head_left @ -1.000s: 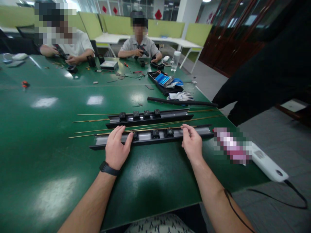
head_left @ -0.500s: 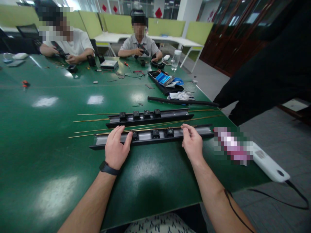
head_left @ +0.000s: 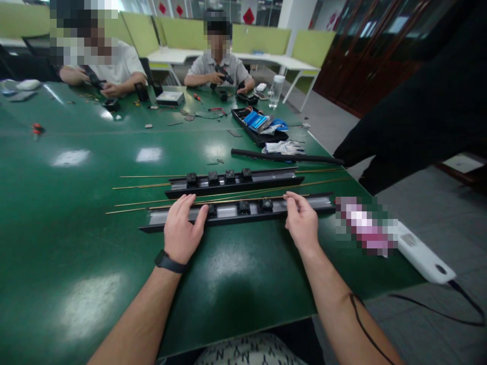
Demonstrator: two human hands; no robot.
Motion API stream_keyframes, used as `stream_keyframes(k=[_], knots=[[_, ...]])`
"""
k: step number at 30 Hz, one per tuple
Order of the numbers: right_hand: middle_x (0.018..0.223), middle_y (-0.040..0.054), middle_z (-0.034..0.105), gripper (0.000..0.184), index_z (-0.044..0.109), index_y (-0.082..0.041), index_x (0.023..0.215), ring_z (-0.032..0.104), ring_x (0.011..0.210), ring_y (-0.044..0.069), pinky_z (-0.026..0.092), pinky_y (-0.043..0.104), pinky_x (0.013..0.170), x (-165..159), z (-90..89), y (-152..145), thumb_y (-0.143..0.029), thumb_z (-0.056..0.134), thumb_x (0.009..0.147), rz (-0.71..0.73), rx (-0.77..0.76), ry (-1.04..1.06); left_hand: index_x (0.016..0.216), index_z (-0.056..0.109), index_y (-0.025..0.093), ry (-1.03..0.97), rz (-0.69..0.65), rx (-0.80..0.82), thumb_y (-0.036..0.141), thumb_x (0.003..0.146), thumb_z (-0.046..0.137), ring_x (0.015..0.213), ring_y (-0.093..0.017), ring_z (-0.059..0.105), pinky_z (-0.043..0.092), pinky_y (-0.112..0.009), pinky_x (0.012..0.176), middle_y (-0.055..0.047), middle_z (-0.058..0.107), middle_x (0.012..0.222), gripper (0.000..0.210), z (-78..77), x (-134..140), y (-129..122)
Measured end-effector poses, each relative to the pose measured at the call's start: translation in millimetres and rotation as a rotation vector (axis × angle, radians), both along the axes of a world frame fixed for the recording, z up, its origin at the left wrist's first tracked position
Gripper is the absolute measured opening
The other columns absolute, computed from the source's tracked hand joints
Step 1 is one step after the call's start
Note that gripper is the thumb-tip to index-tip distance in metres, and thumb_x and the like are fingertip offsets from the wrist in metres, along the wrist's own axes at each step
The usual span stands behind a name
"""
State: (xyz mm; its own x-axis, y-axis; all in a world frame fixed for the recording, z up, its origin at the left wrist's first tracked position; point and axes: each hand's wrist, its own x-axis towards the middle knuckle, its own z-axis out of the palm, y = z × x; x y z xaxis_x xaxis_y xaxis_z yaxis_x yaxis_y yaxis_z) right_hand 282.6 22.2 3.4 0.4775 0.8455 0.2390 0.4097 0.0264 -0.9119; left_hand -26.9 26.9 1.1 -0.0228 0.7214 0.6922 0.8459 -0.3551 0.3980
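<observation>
A long black channel (head_left: 228,220) with a pale inside lies across the table before me, with several black square blocks (head_left: 243,207) sitting in it. My left hand (head_left: 183,223) grips it near its left end, fingers curved over the far wall, thumb beside a partly hidden block. At the right, my right hand (head_left: 302,220) pinches a thin brass rod (head_left: 254,199) that runs along the channel's far side. The rod's left part passes behind my left hand. Other thin rods (head_left: 140,204) lie just beyond.
A second black channel (head_left: 236,188) with blocks lies parallel behind. Farther back are a black strip (head_left: 285,156), gloves (head_left: 284,147) and a black tray (head_left: 249,133). A white device (head_left: 424,253) with a cable sits at the right edge. Two people (head_left: 218,71) work across the table.
Both hands keep nearly the same place and hold. The view shifts very slightly; nothing else has visibly moved.
</observation>
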Motion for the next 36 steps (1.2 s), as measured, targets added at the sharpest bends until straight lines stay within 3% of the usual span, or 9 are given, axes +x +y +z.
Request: stream_keyframes(k=[8, 17, 28, 36], knots=[[0.122, 0.0109, 0.077, 0.054, 0.074, -0.020, 0.126, 0.050, 0.048, 0.009, 0.047, 0.028, 0.052, -1.7, 3.6, -1.4, -0.060, 0.056, 0.094, -0.003, -0.040, 0.003, 0.130, 0.066, 0.015, -0.033, -0.020, -0.024, 0.042, 0.099, 0.062, 0.133, -0.030, 0.063, 0.050, -0.049, 0.115, -0.016, 0.072, 0.129, 0.041, 1.7, 2.6, -1.7], [0.119, 0.0135, 0.078, 0.057, 0.074, -0.019, 0.125, 0.062, 0.062, 0.016, 0.053, 0.032, 0.060, 0.6, 0.3, -0.4, -0.063, 0.056, 0.093, 0.009, 0.003, -0.007, 0.130, 0.066, 0.017, -0.057, -0.032, -0.057, 0.044, 0.099, 0.061, 0.133, -0.030, 0.062, 0.049, -0.051, 0.114, -0.016, 0.072, 0.130, 0.041, 3.8, 4.0, -2.9], [0.119, 0.0134, 0.078, 0.057, 0.074, -0.019, 0.125, 0.060, 0.057, 0.014, 0.054, 0.032, 0.060, -0.5, 1.1, -0.2, -0.062, 0.057, 0.092, 0.010, -0.003, 0.006, 0.131, 0.066, 0.012, -0.028, -0.048, -0.025, 0.040, 0.099, 0.063, 0.133, -0.030, 0.063, 0.049, -0.048, 0.115, -0.018, 0.071, 0.130, 0.043, 1.0, 2.6, -2.2], [0.119, 0.0124, 0.078, 0.053, 0.074, -0.020, 0.125, 0.060, 0.059, 0.015, 0.053, 0.033, 0.063, -0.5, 0.4, -0.3, -0.059, 0.057, 0.094, 0.004, -0.004, -0.018, 0.130, 0.066, 0.015, -0.046, -0.045, -0.038, 0.043, 0.099, 0.062, 0.132, -0.030, 0.063, 0.050, -0.049, 0.114, -0.016, 0.072, 0.129, 0.042, 3.1, 3.7, -3.2]])
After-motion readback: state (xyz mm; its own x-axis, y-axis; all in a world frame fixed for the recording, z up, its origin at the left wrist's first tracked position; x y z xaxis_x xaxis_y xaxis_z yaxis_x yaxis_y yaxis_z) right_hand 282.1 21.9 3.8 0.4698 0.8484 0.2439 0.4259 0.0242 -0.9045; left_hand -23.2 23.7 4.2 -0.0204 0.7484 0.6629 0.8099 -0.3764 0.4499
